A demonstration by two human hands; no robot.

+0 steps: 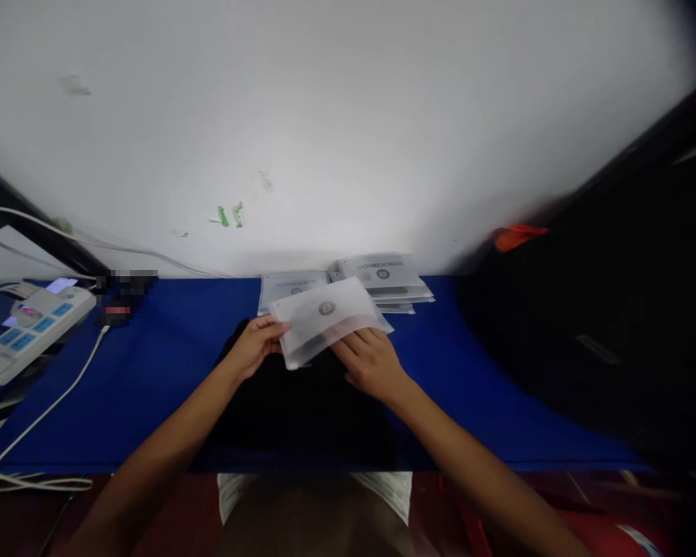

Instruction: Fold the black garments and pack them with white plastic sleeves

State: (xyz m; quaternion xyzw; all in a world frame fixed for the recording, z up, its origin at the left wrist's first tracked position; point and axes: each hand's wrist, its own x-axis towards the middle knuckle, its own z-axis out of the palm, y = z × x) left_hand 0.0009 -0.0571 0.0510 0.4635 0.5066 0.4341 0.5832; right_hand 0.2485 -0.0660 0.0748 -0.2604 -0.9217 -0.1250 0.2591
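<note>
The blue tabletop (pixel 429 387) carries stacked translucent pouches (pixel 386 272) along its back edge, black cloth (pixel 307 422) centrally, a partly blurred dark object (pixel 128 298) back left, and a white cable (pixel 75 383).

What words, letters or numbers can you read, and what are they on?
"ROCKBROS", probably, blurry: top pouch of the right stack.
Round logo on the held pouch: letter too blurred.
Lettering on the left pouch: partly covered, unreadable.
White power strip, grey strip at right: markings, if any, unreadable.
</note>
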